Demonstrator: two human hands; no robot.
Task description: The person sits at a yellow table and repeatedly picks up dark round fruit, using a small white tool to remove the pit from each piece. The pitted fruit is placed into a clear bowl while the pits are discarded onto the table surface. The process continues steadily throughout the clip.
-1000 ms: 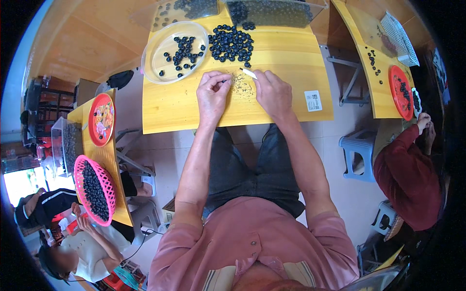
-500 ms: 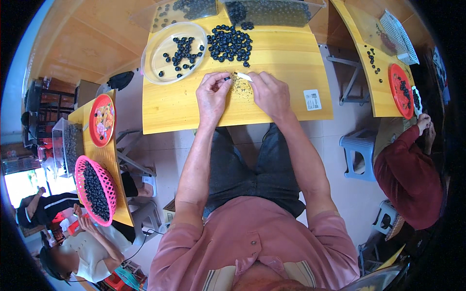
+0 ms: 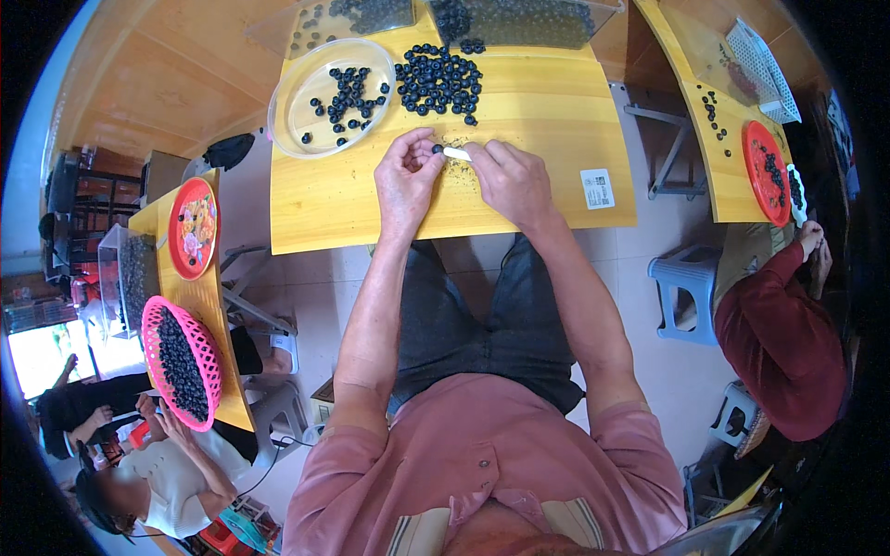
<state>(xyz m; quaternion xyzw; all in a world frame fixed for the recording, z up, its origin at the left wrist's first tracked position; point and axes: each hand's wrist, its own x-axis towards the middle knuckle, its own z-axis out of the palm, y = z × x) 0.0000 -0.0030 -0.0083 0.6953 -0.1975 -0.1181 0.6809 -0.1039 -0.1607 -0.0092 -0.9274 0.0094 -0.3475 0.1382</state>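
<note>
Dark round berry (image 3: 437, 148) sits pinched in the left hand (image 3: 405, 181) fingertips; the right hand (image 3: 513, 178) grips a small white tool (image 3: 456, 154) touching it above the yellow wooden table (image 3: 538, 111).

**Layout of the work table and its surroundings**

The left hand (image 3: 405, 181) and right hand (image 3: 513, 181) rest side by side on the near part of the table (image 3: 352, 199), almost touching. Between their fingertips sit a single berry (image 3: 437, 148) and a small tool (image 3: 456, 154), what looks like a short blade. Beyond the hands lies a loose heap of berries (image 3: 438, 82); left of that heap stands a round plate (image 3: 287, 116) with more berries in it. At the table's far edge are two trays (image 3: 519, 18) holding berries. A label (image 3: 598, 188) lies on the table right of the right hand. A stool (image 3: 684, 287) stands on the floor to the right. On a separate table to the left, a basket (image 3: 148, 338) of berries sits nearer than a plate (image 3: 193, 229).
</note>
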